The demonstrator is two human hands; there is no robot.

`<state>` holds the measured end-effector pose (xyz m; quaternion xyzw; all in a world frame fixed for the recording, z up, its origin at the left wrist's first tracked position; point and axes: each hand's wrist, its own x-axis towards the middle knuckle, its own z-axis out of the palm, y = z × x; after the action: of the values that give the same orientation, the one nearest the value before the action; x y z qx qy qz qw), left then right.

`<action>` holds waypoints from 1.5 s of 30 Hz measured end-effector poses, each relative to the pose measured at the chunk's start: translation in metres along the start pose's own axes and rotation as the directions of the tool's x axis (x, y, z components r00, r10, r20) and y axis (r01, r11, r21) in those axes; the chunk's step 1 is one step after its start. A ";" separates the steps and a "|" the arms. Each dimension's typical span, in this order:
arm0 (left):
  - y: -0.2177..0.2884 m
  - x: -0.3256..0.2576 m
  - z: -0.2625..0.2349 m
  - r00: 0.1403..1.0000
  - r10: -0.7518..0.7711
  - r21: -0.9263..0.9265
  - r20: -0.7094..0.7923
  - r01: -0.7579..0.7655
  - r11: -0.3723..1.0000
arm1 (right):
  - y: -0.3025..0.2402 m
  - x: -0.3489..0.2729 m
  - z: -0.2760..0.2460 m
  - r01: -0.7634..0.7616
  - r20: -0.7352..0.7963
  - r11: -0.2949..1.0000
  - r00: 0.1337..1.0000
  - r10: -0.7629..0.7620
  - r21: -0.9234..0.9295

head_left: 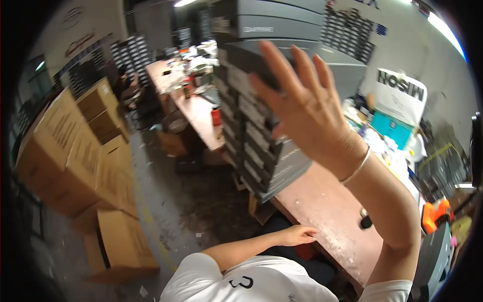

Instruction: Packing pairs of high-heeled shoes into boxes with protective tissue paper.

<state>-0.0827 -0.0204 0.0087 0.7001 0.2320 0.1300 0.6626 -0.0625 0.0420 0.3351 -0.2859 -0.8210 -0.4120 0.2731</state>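
Observation:
My right hand [312,108] is raised in front of a tall stack of dark grey boxes [241,116]. Its fingers are spread and hold nothing; whether a fingertip touches a box I cannot tell. A pale band circles that wrist. Lower down, my left hand [299,235] hovers by the near edge of the pinkish worktable [327,206], fingers loosely curled together, with nothing showing in them. The stack stands on the table's edge, its boxes lying flat one on another, some with pale labels on their ends. My right hand hides part of the stack.
Brown cartons [75,156] are piled on the left, an open carton [123,239] nearest. A teal and white box [395,118] and clutter line the right. An orange tape dispenser-like tool [431,216] lies at far right. Another person [128,85] is in the back left.

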 end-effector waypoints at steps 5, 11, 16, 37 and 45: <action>0.040 0.000 -0.024 0.976 0.125 0.051 -0.176 -0.118 0.992 | 0.029 -0.047 -0.028 -0.179 -0.045 0.982 0.982 0.182 0.053; 0.101 0.034 -0.040 0.864 0.455 -0.603 -0.214 -0.484 0.634 | 0.011 -0.257 -0.139 -0.422 0.013 0.882 0.901 0.434 -0.211; 0.057 0.077 -0.024 0.941 0.291 -0.821 -0.173 -0.301 0.485 | -0.079 -0.403 -0.104 -0.570 0.299 0.797 0.810 0.504 0.200; -0.084 0.166 0.013 0.978 -0.192 -0.727 -0.079 0.075 0.683 | -0.057 -0.532 0.017 -0.343 0.757 -0.925 -0.558 0.340 0.163; -0.063 0.158 -0.010 0.936 -0.331 -0.862 -0.121 0.067 0.503 | -0.050 -0.509 0.023 -0.374 0.803 -0.925 -0.529 0.274 0.069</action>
<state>0.0381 0.0674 -0.0720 0.2335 0.3075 0.2422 0.8901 0.2478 -0.0882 -0.0512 -0.6701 -0.1028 0.5456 0.4926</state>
